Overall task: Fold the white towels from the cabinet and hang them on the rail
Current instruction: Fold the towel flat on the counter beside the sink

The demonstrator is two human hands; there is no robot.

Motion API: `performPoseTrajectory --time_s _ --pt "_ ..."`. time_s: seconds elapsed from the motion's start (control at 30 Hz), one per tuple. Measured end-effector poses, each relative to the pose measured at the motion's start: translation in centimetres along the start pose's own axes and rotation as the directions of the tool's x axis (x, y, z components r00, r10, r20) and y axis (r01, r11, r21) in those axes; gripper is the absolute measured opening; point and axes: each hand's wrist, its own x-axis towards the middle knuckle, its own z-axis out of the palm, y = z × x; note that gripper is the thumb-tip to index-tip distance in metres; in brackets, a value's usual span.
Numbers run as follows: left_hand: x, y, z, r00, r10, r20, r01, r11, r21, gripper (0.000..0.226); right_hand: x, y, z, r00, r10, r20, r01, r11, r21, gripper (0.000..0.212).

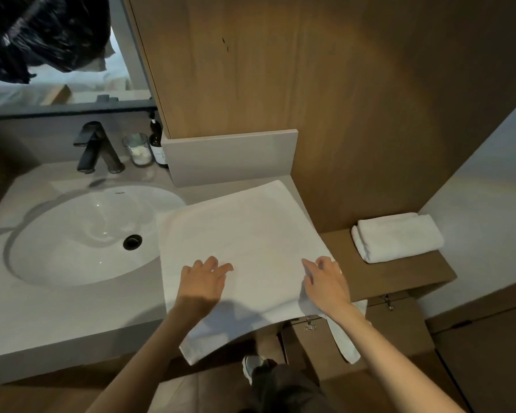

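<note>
Towel (245,234): lay spread on the worktop (57,317) beside the sink, near edge overhanging, flat for folding.
Left hand (203,281): fingers open, pressing it smooth.
Right hand (325,281): fingers loosely curled over the right edge, grip unclear.
Folded towel (396,236): waited on the shelf.

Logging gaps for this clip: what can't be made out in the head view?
- Rail: none identifiable.
- Spread towel: near edge hangs off the counter; part hidden under left hand and right hand.
- Bottle label: too small.
- Folded towel: layers unclear.
</note>
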Motion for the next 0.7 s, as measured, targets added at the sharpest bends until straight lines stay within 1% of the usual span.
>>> performPoseTrajectory --time_s 0.07,0.13,0.23,0.27,0.37,0.43,0.47,0.53,0.6,0.63,0.67,0.7 --pt "-1.3 0.4 0.0 0.997 0.057 -0.052 -0.057 0.998 0.008 0.022 1.4 -0.6 -0.4 0.998 -0.038 0.050 0.038 0.999 0.003 0.046" --pt "-2.6 0.9 -0.2 0.996 0.066 -0.054 -0.067 0.998 -0.010 0.015 2.9 -1.2 -0.7 0.987 -0.100 0.126 0.094 0.994 0.050 0.048" --pt "-4.0 1.8 -0.1 0.996 0.053 -0.077 -0.060 0.994 -0.086 0.031 5.2 -2.5 -1.1 0.960 -0.190 0.208 0.166 0.978 0.127 0.052" --pt "-4.1 2.0 -0.2 0.996 0.048 -0.078 -0.056 0.994 -0.094 0.033 5.9 -3.0 -1.2 0.951 -0.213 0.224 0.186 0.973 0.135 0.053" --pt "-3.5 2.2 -0.5 0.996 0.032 -0.077 -0.040 0.995 -0.095 0.032 7.9 -4.0 -1.5 0.919 -0.288 0.269 0.266 0.957 0.116 0.054" --pt "-2.1 1.4 -0.9 0.998 0.008 -0.067 -0.014 0.996 -0.085 0.032 9.1 -4.1 -1.8 0.902 -0.328 0.279 0.288 0.941 0.175 0.050" --pt "-1.1 0.7 -1.1 0.999 -0.012 -0.048 0.008 0.996 -0.090 0.033 9.6 -3.9 -2.1 0.907 -0.335 0.256 0.279 0.932 0.232 0.046" --pt "1.7 -1.0 -1.8 0.999 -0.037 -0.007 0.036 0.997 -0.073 0.034 10.7 -3.3 -2.6 0.938 -0.312 0.154 0.254 0.917 0.308 0.042" --pt "5.1 -2.7 -2.4 1.000 -0.020 0.004 0.020 0.999 -0.024 0.033 11.6 -2.4 -3.1 0.965 -0.252 0.072 0.224 0.936 0.272 0.041" --pt "6.7 -3.4 -2.6 1.000 -0.010 0.024 0.010 1.000 -0.014 0.030 12.0 -2.0 -3.3 0.975 -0.214 0.056 0.195 0.951 0.238 0.042" --pt "8.3 -4.2 -2.8 0.999 -0.010 0.048 0.010 1.000 -0.009 0.034 12.3 -1.5 -3.4 0.984 -0.171 0.059 0.155 0.966 0.206 0.043" --pt "9.9 -5.0 -2.6 0.998 -0.006 0.059 0.006 1.000 0.000 0.045 12.6 -1.1 -3.5 0.989 -0.129 0.075 0.114 0.978 0.175 0.044"
